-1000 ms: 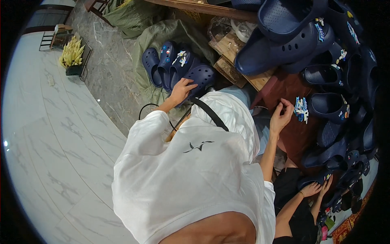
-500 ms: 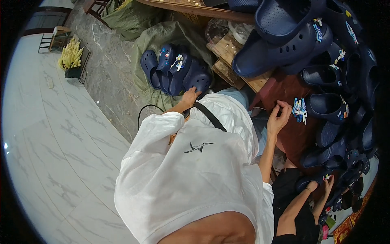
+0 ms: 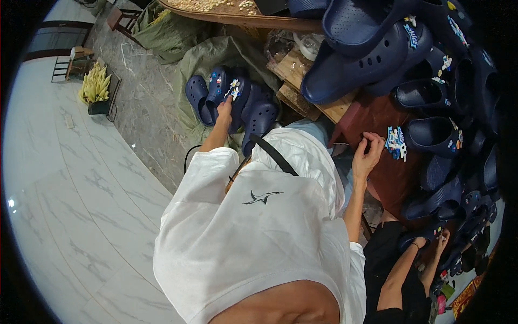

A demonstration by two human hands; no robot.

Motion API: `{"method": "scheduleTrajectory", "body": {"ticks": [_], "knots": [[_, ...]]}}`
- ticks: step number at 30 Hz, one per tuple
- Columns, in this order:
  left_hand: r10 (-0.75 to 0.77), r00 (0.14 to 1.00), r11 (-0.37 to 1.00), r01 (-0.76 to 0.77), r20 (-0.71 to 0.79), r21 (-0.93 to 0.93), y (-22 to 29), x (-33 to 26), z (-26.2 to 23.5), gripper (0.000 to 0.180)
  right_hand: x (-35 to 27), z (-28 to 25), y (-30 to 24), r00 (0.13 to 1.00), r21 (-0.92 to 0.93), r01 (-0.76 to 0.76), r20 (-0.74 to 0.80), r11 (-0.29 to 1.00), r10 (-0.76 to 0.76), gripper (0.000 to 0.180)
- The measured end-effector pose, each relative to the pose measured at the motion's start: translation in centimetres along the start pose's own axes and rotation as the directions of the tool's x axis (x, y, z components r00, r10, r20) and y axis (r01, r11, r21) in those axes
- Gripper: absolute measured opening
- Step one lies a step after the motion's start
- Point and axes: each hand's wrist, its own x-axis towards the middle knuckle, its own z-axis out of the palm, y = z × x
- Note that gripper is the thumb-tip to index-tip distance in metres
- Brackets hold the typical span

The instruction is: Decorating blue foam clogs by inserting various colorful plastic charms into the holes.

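A row of navy clogs (image 3: pixel 258 110) lies on a green sack (image 3: pixel 189 70) ahead of me. My left hand (image 3: pixel 223 109) reaches out and lies on the heel of one clog (image 3: pixel 233 93), which bears a white and blue charm; its fingers curl over the edge. My right hand (image 3: pixel 368 153) hovers over a maroon surface (image 3: pixel 372 116), thumb and forefinger pinched close beside a cluster of blue and white charms (image 3: pixel 396 142). Whether anything sits between those fingers is too small to tell. My white shirt fills the middle of the view.
A big pile of navy clogs (image 3: pixel 377 59) rises at the right. Another person's hands (image 3: pixel 431 243) work among clogs at the lower right. A wooden tray (image 3: pixel 226 13) sits at the top, yellow produce in a black crate (image 3: pixel 96 86) at the left, on the marble floor (image 3: pixel 70 205).
My left hand has moved left along the row, from the rightmost clog to one with a charm. My right hand has stayed by the charm cluster, its fingers curling in.
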Motion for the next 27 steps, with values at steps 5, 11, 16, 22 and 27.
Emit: {"method": "scheduleTrajectory", "body": {"ticks": [5,11,16,22,27], "knots": [[-0.347,0.938,0.938,0.347,0.007,0.023,2.5,-0.8,2.3,0.029,-0.5,-0.5,0.3,1.0,-0.045,-0.01,-0.02,0.999,0.009,0.015],[-0.2,0.824,0.691,0.502,0.53,-0.521,7.5,-2.0,-3.3,0.024,0.0,-0.4,-0.1,1.0,-0.014,0.004,-0.029,1.0,-0.004,0.015],[0.205,0.678,0.538,0.525,0.706,-0.66,13.6,-10.1,-4.7,0.041,-0.4,-0.1,0.5,0.997,0.01,-0.041,-0.058,0.999,0.041,0.015],[0.43,0.295,0.74,0.425,0.853,-0.521,19.8,-18.6,-3.9,0.074,-0.5,-0.9,0.4,0.996,0.076,-0.083,-0.038,0.994,0.086,0.013],[-0.005,-0.163,0.997,-0.072,0.987,-0.006,22.4,-33.1,1.1,0.053,0.5,-4.0,-0.8,0.973,0.214,-0.214,-0.037,0.953,0.227,0.015]]}}
